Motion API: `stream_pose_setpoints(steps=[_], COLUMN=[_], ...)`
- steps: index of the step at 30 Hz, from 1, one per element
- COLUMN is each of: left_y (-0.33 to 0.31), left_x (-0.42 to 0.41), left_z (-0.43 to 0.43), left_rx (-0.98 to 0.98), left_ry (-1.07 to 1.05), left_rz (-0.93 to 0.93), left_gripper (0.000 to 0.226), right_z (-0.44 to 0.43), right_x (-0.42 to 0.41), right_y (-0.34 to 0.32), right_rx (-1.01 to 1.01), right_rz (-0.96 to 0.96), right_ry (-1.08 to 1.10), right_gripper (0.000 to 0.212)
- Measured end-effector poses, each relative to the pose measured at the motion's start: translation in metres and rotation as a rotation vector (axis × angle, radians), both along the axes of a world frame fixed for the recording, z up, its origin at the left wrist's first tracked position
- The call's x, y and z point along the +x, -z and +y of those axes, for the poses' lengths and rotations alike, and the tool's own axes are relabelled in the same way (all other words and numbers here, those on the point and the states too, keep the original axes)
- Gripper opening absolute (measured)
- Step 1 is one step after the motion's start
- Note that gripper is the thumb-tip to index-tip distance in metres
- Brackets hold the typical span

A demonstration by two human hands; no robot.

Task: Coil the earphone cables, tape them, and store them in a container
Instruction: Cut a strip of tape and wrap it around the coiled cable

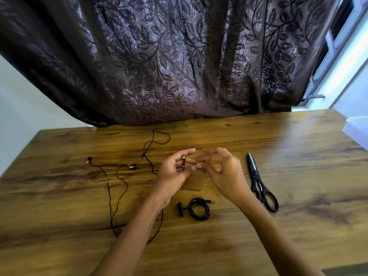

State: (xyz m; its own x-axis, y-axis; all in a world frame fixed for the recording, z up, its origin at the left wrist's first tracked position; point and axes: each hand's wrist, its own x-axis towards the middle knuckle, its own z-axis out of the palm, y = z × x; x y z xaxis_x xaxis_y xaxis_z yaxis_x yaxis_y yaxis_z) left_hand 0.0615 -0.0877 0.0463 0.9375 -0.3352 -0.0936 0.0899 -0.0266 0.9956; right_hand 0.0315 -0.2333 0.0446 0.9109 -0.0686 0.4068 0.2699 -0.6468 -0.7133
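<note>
Two sets on wooden table [298, 156]: loose earphone [131, 166] sprawls left, scissors [255, 174] right; left hand [173, 172] curls round brown tape roll [184, 163], right hand [225, 170] pinches its strip [194, 182] above coiled earphone [207, 212]; risk: slack strip likely folds, sticks to itself.

Glossy wood table [258, 136], matt blk plastic scissors [260, 184] handles.

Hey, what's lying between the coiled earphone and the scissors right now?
In the head view, the person's right forearm crosses between the coiled earphone and the scissors. Otherwise only bare table shows there.
</note>
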Motion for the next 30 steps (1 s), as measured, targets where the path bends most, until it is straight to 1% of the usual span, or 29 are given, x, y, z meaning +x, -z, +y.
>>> stream_pose_setpoints(steps=[2, 5, 11, 14, 17, 20, 22, 26, 30], left_y=[0.0, 0.0, 0.0, 0.0, 0.0, 0.002, 0.003, 0.005, 0.002], left_x=[-0.001, -0.002, -0.004, -0.005, -0.006, -0.007, -0.007, -0.009, -0.008], left_z=[0.002, 0.004, 0.005, 0.003, 0.001, 0.001, 0.0, -0.001, -0.003], left_rx=[0.009, 0.011, 0.0, 0.002, -0.003, 0.001, 0.002, 0.029, 0.035], left_ry=[0.007, 0.008, 0.019, 0.026, 0.028, 0.029, 0.027, 0.008, 0.001], left_rz=[-0.015, -0.026, -0.015, -0.01, 0.002, 0.012, 0.025, 0.05, 0.049], left_gripper=[0.044, 0.044, 0.044, 0.043, 0.044, 0.046, 0.047, 0.054, 0.046], right_z=[-0.001, -0.004, -0.001, 0.0, 0.0, -0.002, -0.004, -0.006, -0.007], right_x=[0.001, 0.004, 0.005, 0.006, 0.008, 0.01, 0.011, 0.014, 0.018], right_y=[-0.002, -0.004, -0.008, -0.01, -0.015, -0.018, -0.02, -0.027, -0.029], right_rx=[0.03, 0.006, -0.013, -0.125, -0.25, -0.29, -0.292, -0.229, -0.213], right_rz=[0.028, 0.061, 0.051, 0.02, 0.004, 0.013, 0.025, 0.05, 0.074], right_ry=[-0.03, -0.065, -0.108, -0.073, -0.021, -0.01, -0.006, 0.037, 0.043], right_gripper=[0.012, 0.013, 0.008, 0.012, 0.01, 0.008, 0.009, 0.012, 0.011])
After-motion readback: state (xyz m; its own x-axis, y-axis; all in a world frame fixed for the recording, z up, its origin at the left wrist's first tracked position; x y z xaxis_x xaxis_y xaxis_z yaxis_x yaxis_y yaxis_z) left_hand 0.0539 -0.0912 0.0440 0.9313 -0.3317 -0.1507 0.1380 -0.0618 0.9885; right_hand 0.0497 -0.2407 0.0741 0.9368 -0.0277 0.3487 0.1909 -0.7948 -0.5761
